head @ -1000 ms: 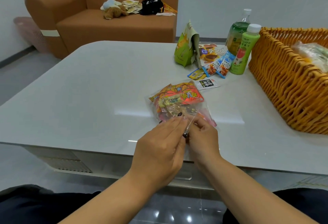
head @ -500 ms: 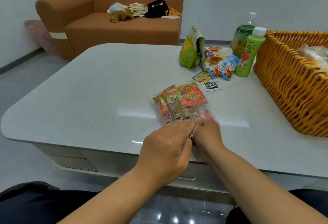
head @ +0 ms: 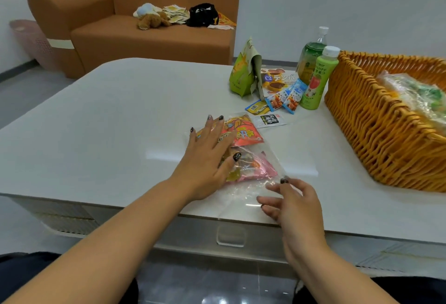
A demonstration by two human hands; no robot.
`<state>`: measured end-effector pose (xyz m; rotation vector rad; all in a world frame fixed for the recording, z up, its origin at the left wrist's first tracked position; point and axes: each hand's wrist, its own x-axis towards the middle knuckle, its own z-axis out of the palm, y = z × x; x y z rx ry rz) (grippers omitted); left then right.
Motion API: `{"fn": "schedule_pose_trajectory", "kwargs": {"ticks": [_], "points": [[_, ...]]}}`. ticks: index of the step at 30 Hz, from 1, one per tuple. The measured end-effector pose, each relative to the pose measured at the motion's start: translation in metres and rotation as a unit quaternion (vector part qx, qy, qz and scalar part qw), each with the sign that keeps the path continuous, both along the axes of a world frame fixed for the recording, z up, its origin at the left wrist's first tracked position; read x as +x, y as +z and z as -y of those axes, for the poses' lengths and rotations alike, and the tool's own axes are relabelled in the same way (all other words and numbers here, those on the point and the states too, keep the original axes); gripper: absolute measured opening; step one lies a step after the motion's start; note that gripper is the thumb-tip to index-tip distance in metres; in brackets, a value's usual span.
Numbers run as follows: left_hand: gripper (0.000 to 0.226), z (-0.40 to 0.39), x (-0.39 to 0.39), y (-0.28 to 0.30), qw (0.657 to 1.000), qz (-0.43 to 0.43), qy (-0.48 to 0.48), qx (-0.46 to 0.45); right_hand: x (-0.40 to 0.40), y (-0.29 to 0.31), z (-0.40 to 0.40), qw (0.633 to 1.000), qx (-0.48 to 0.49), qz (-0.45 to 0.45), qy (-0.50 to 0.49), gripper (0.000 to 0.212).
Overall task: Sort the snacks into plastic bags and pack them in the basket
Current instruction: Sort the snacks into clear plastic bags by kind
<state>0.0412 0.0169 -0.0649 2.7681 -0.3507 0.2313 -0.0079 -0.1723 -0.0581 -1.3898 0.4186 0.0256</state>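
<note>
Snack packets (head: 243,135) sit inside a clear plastic bag (head: 246,191) on the white table (head: 101,130), directly under the left hand (head: 207,159), which lies flat with fingers spread on top. The right hand (head: 293,203), just beside it, has its fingers loosely curled at the bag's open end; an actual pinch cannot be confirmed. Beyond the right hand stands the wicker basket (head: 376,130).

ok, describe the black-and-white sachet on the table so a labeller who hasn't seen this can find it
Start at the wicker basket on the table's right side, then look left to the light green juice bottle. Nearer the person lies the black-and-white sachet, flat and alone beside the clear snack bag. It is the only monochrome packet; the loose ones near it are blue or yellow.
</note>
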Motion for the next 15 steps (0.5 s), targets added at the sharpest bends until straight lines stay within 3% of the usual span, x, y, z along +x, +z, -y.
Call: {"fn": "schedule_pose_trajectory", "kwargs": {"ticks": [3, 8, 12, 15], "points": [[0.072, 0.007, 0.017, 0.003, 0.999, -0.008, -0.011, 0.049, 0.011, 0.005, 0.016, 0.997, -0.037, 0.024, -0.06, 0.031], [0.071, 0.007, 0.031, -0.002, 0.991, -0.031, 0.003, 0.132, 0.049, 0.012, 0.033, 0.993, -0.071, 0.026, -0.094, 0.036], [0.075, 0.001, 0.034, -0.002, 0.988, -0.037, 0.032, 0.144, 0.092, 0.02, 0.025, 0.986, -0.159, 0.047, -0.024, 0.03], [0.083, -0.012, 0.036, -0.004, 0.986, -0.044, 0.065, 0.148, 0.126, 0.013, 0.014, 0.939, -0.322, 0.107, 0.046, 0.024]]}}
